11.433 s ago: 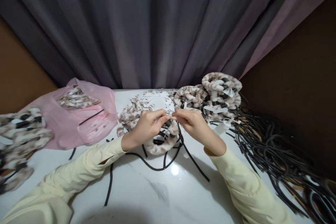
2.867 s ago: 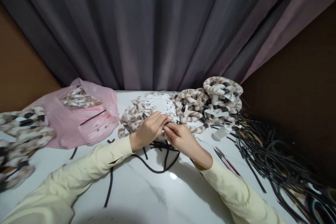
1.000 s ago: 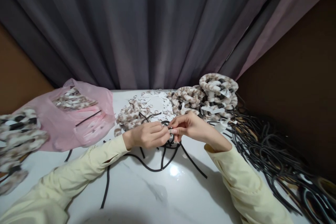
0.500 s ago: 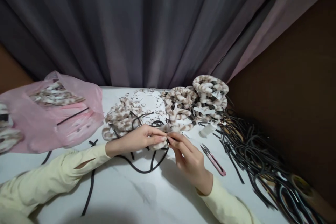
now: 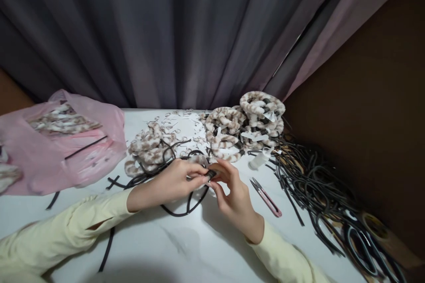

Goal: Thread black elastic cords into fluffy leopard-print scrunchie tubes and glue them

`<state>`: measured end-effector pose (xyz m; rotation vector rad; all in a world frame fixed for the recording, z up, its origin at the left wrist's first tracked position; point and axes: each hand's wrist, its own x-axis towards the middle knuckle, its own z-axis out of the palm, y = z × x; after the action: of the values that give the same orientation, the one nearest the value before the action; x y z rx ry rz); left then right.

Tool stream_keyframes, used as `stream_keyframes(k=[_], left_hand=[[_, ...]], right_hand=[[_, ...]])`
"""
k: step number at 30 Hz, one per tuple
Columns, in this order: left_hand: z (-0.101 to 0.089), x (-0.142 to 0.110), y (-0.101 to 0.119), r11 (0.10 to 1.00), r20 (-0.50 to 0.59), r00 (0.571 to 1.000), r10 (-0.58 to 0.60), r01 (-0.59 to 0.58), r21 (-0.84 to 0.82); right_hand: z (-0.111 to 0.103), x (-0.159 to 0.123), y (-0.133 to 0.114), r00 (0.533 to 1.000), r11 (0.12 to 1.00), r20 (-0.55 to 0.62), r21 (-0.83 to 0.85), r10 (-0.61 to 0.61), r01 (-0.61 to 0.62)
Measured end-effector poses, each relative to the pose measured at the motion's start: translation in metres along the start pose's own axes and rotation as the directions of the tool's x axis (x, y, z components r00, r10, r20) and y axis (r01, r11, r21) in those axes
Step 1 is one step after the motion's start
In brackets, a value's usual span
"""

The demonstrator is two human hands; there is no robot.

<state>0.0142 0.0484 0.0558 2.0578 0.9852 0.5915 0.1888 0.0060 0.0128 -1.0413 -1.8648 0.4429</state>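
My left hand (image 5: 177, 179) and my right hand (image 5: 235, 194) meet above the middle of the white table. Between their pinched fingertips is a short black piece (image 5: 210, 174), which looks ribbed or wound. My fingers partly hide it, so what it joins cannot be made out. Black cords (image 5: 179, 215) loop out beneath my hands onto the table. A pile of fluffy white and brown plush tubes (image 5: 149, 146) lies just beyond my left hand. Past my right hand are stacked plush rings (image 5: 226, 120) with black bands.
Pink-handled thread snips (image 5: 266, 197) and a small white bottle (image 5: 260, 159) stand to the right, near a large heap of black cords (image 5: 318, 190). At left sits a pink plastic bag (image 5: 83, 159) with plush in it. Small metal rings (image 5: 177, 131) are scattered toward the curtain (image 5: 149, 35).
My fingers have shifted their grip, and more of the black piece now shows between them. My right fingers have curled differently around it. The whole view has moved slightly.
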Motion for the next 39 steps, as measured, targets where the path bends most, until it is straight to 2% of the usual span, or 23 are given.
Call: stream_keyframes(k=[4, 7, 10, 14, 18, 21, 25, 28, 30, 32, 34, 37, 39], left_hand=[[0.007, -0.005, 0.001, 0.999, -0.102, 0.994, -0.038, 0.036, -0.029], [0.009, -0.008, 0.001, 0.998, -0.104, 0.994, -0.041, 0.037, -0.044], [0.012, -0.011, 0.001, 0.999, -0.110, 0.994, 0.019, -0.016, 0.036], [0.016, -0.012, -0.001, 0.988, -0.095, 0.989, 0.112, -0.100, 0.116], [0.017, -0.011, -0.005, 0.952, -0.143, 0.960, 0.242, -0.206, 0.227], [0.014, -0.013, -0.008, 0.859, -0.147, 0.899, 0.412, -0.330, 0.392], [0.010, -0.015, -0.009, 0.596, 0.026, 0.796, 0.604, -0.474, 0.648], [0.009, -0.016, -0.009, 0.395, 0.144, 0.730, 0.669, -0.513, 0.762], [0.009, -0.016, -0.009, 0.343, 0.184, 0.716, 0.674, -0.524, 0.780], [0.009, -0.015, -0.009, 0.396, 0.185, 0.732, 0.656, -0.542, 0.741], [0.007, -0.013, -0.009, 0.572, 0.121, 0.789, 0.603, -0.532, 0.624], [0.004, -0.007, -0.008, 0.859, 0.057, 0.911, 0.409, -0.405, 0.313], [0.002, -0.004, -0.006, 0.944, 0.098, 0.956, 0.278, -0.291, 0.156]], right_hand=[[0.003, -0.002, 0.002, 0.994, 0.997, -0.076, -0.022, -0.082, 0.080], [0.004, -0.004, 0.003, 0.973, 0.983, -0.152, -0.081, -0.172, 0.162], [0.007, -0.006, 0.006, 0.951, 0.963, -0.182, -0.142, -0.251, 0.227], [0.009, -0.008, 0.010, 0.940, 0.947, -0.162, -0.173, -0.299, 0.272], [0.000, -0.003, 0.009, 0.928, 0.879, -0.064, -0.352, -0.366, 0.322], [-0.014, 0.006, 0.003, 0.940, 0.834, 0.007, -0.460, -0.340, 0.305], [-0.029, 0.016, -0.003, 0.949, 0.874, 0.138, -0.370, -0.282, 0.314], [-0.032, 0.018, -0.004, 0.942, 0.896, 0.202, -0.306, -0.270, 0.322], [-0.030, 0.016, -0.002, 0.940, 0.891, 0.204, -0.314, -0.274, 0.327], [-0.026, 0.014, 0.000, 0.941, 0.879, 0.185, -0.343, -0.282, 0.331], [-0.024, 0.013, 0.000, 0.939, 0.862, 0.177, -0.376, -0.295, 0.341], [-0.022, 0.010, 0.000, 0.922, 0.819, 0.215, -0.425, -0.321, 0.385], [-0.022, 0.009, 0.000, 0.900, 0.784, 0.253, -0.443, -0.355, 0.434]])
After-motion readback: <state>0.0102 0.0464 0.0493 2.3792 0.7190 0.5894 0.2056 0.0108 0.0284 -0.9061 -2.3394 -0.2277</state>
